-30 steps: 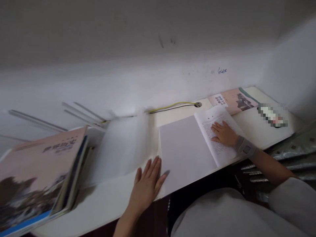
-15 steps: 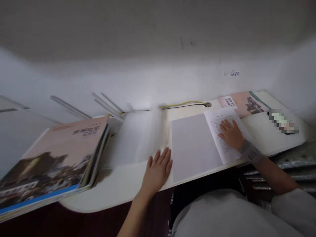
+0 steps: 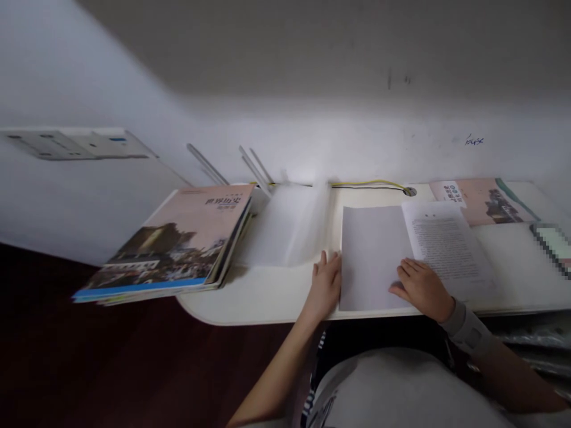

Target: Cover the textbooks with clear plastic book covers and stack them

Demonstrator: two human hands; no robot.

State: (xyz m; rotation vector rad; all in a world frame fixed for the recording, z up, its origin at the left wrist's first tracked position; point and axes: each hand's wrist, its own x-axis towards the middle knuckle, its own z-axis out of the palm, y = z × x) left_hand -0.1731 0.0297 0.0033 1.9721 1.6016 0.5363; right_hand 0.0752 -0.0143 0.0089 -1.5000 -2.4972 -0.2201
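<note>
Our book lies spread on the surface, our left hand at its left edge, fingers loosely extended, gripping nothing. Our right hand rests over its lower middle, fingers nearly straight, holding nothing. Left of it we see a stack; behind its right page, a booklet.

left hand points forward, fingers slightly parted; right hand angles leftward, fingers together, thumb apart.
</note>
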